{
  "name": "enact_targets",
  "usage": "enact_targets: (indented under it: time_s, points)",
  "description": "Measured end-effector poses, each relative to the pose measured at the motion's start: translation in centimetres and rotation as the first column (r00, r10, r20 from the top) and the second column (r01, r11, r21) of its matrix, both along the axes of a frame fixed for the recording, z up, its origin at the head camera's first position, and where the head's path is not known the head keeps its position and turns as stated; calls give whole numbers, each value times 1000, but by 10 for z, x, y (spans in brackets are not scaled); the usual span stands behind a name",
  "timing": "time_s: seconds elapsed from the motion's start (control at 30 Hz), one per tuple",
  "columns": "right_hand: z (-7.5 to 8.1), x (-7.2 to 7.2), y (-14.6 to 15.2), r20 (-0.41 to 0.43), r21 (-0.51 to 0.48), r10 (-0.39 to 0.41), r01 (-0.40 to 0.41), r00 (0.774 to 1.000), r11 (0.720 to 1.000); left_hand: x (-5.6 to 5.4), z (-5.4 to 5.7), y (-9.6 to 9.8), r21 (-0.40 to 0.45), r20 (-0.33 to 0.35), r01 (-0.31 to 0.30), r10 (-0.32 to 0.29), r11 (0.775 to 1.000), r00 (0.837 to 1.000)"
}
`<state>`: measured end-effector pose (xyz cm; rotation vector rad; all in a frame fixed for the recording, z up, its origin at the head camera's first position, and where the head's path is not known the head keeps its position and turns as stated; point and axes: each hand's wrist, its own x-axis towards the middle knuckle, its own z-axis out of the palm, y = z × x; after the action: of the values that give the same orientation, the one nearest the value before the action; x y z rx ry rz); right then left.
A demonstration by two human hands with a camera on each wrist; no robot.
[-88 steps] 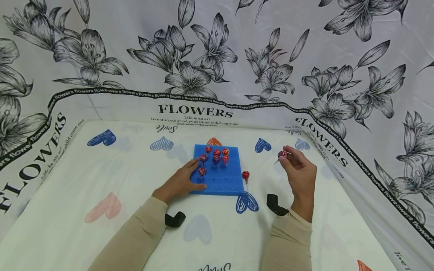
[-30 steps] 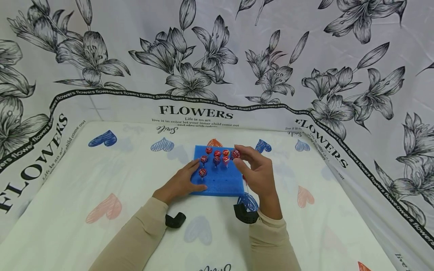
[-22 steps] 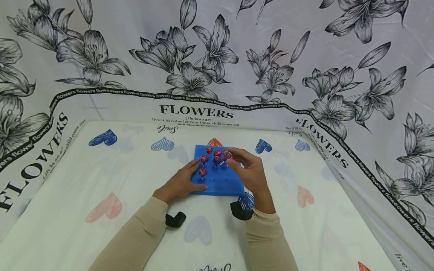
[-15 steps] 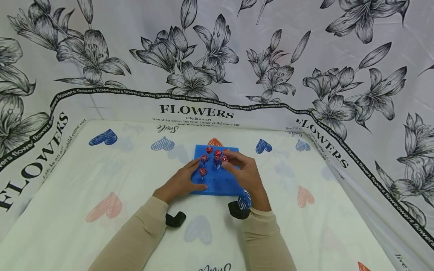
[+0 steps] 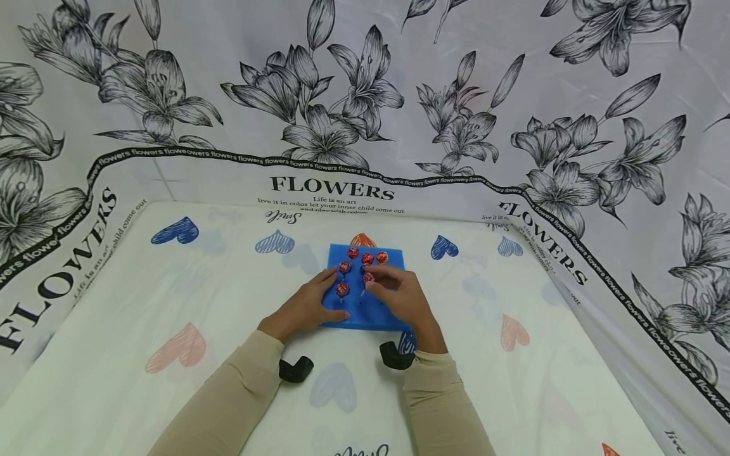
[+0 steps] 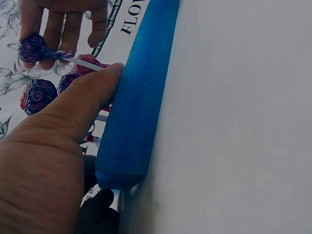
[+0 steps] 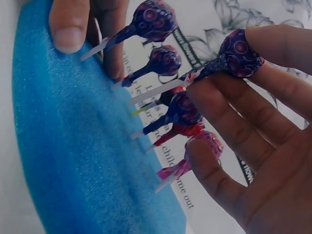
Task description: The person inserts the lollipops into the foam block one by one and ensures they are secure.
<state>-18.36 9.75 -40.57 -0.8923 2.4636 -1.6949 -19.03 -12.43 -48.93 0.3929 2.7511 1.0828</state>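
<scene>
A blue foam block [image 5: 356, 318] lies on the table, with several wrapped lollipops standing in it, one of them a red lollipop [image 5: 353, 252] at the back. My left hand [image 5: 305, 303] rests on the block's left side, fingers extended, thumb [image 6: 100, 80] along the near part. Above the block's middle, my right hand [image 5: 407, 299] pinches a purple-wrapped lollipop [image 7: 241, 53] by its candy head. Its white stick slants down, the tip close over the foam. Beside it stand other purple lollipops [image 7: 155, 20] and a pink lollipop [image 7: 207, 148], partly covered by a right finger.
The white tablecloth [image 5: 228, 285] has printed hearts. Black wrist mounts [image 5: 295, 369] show at both sleeves. A white curtain with black flower prints [image 5: 359, 82] hangs behind the table. Small holes [image 5: 381, 303] dot the block's near part.
My right hand has carried the lollipop left from the table's right side, over the block's right edge, to its middle, and lowered it. My left hand has stayed on the block.
</scene>
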Motion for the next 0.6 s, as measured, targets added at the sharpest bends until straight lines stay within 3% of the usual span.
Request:
enact_targets:
  time_s: [0.27, 0.6]
  points:
    - [-3, -1, -1, 68, 53, -5, 2, 998, 999, -1, 0, -1, -6, -10, 6, -6, 1000, 1000]
    - [-3, -1, -1, 91, 101, -17, 8, 996, 995, -2, -3, -1, -15, -25, 12, -13, 1000, 1000]
